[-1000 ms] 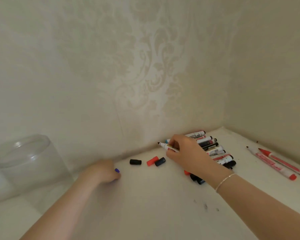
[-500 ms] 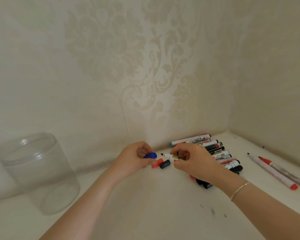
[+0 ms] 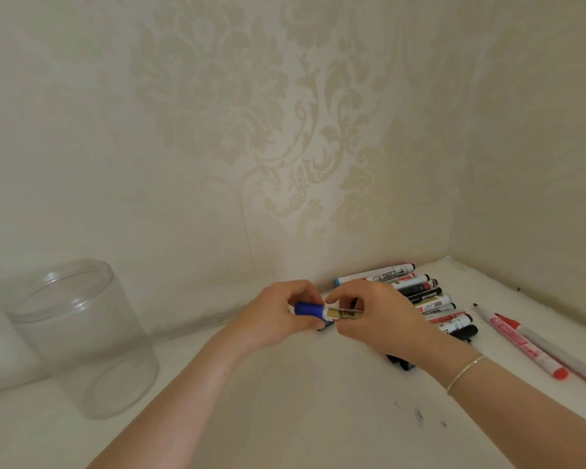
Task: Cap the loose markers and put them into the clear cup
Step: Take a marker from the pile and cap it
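Blue is the cap [image 3: 308, 309] that the left hand [image 3: 278, 316] pinches between thumb and curled fingers. It sits on the end of a marker [image 3: 342, 313], and the right hand [image 3: 376, 316] grips the barrel of this marker with curled fingers. Both hands meet above the white tabletop [image 3: 301, 418], and the marker lies level between them. Whether the cap is pushed fully on I cannot tell.

Far to the left of the left hand stands the clear cup [image 3: 82, 336], upright on the tabletop, well apart from both hands. Just behind and to the right of the right hand lies a pile of markers [image 3: 416, 292], side by side near the wall corner; some have black caps, others show bare tips. Two black pieces [image 3: 401, 362] show under the right wrist, partly hidden, so I cannot say what they are. Further right of the right hand lie two long red pens [image 3: 528, 346], close together. A thin bracelet [image 3: 464, 374] is on the right wrist. Patterned wallpaper [image 3: 285, 147] covers the wall behind the hands.
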### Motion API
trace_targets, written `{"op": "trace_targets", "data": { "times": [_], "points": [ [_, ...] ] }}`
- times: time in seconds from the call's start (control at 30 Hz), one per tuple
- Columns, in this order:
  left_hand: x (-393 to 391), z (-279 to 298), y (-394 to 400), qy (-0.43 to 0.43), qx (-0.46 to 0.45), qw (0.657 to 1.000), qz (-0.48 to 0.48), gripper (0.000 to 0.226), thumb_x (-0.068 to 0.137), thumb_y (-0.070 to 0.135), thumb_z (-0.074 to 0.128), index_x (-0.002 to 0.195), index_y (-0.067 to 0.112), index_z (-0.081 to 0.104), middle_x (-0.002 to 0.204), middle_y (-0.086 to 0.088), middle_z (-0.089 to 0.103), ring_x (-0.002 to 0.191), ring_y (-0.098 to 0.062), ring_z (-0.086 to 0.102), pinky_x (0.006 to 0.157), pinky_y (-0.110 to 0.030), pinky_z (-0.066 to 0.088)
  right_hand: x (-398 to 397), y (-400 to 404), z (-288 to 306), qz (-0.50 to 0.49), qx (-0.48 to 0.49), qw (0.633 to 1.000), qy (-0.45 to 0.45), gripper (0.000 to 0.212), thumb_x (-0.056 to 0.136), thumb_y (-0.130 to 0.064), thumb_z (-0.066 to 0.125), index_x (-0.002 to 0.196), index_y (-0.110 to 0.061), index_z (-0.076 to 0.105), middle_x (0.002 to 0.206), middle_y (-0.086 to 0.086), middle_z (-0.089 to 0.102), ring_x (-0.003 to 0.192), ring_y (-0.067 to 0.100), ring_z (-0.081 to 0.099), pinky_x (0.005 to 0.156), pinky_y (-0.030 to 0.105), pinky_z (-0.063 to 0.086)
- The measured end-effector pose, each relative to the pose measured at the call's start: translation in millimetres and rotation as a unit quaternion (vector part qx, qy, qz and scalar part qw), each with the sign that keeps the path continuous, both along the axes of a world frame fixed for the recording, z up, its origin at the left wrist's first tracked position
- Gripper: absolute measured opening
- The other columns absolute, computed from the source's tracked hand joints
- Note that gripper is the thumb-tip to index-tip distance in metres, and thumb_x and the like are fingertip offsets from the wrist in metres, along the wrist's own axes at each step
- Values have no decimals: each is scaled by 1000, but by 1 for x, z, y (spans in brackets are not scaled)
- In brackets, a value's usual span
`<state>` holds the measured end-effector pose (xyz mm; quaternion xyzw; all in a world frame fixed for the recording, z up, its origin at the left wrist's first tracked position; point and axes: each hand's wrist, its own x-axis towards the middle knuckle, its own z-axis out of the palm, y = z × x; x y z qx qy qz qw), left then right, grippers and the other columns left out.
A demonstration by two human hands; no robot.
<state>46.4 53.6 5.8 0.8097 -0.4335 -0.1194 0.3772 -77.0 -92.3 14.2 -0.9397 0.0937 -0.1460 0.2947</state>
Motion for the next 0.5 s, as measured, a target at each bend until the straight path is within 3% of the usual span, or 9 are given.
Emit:
{"op": "trace_targets", "data": {
  "times": [0.07, 0.13, 0.23, 0.33, 0.5],
  "points": [
    [-1, 3, 1, 74, -17, 997, -30, 14, 82, 16, 73, 93, 19, 64, 79, 9, 70, 70, -7, 59, 62, -14, 41, -1, -5, -1, -3, 39, 999, -27, 21, 79, -25, 68, 96, -36, 71, 72, -22, 62, 64, 4, 58, 61, 25, 50],
    [-4, 4, 2, 210, -64, 975, -41, 5, 89, 12, 64, 93, 12, 61, 75, -2, 67, 61, -13, 48, 54, -16, 36, -4, -7, 0, 1, 97, 994, -48, 17, 79, -22, 70, 89, -36, 73, 60, -26, 61, 54, -2, 53, 52, 12, 39],
    [-12, 1, -5, 368, -134, 920, -13, 8, 92, 15, 59, 85, 12, 58, 73, -12, 61, 54, -16, 40, 49, -20, 34, -3, -4, 1, -7, 122, 990, -69, 14, 79, -28, 70, 87, -39, 73, 67, -19, 66, 60, -3, 57, 58, 17, 45],
    [-19, 0, -14, 389, -167, 905, 24, 16, 93, 22, 59, 82, 9, 57, 68, -13, 63, 46, -14, 49, 48, -21, 44, -2, 2, 2, -46, 70, 994, -72, 14, 79, -33, 68, 92, -38, 71, 86, -17, 68, 82, 3, 61, 77, 27, 51],
    [-27, 2, -21, 337, -195, 919, 61, 30, 93, 33, 57, 89, 4, 60, 62, -12, 62, 43, -16, 54, 47, -23, 46, -4, 10, 6, -77, 13, 993, -85, 16, 78, -37, 68, 94, -36, 71, 91, -15, 67, 87, 5, 60, 79, 25, 47]
  ]
}}
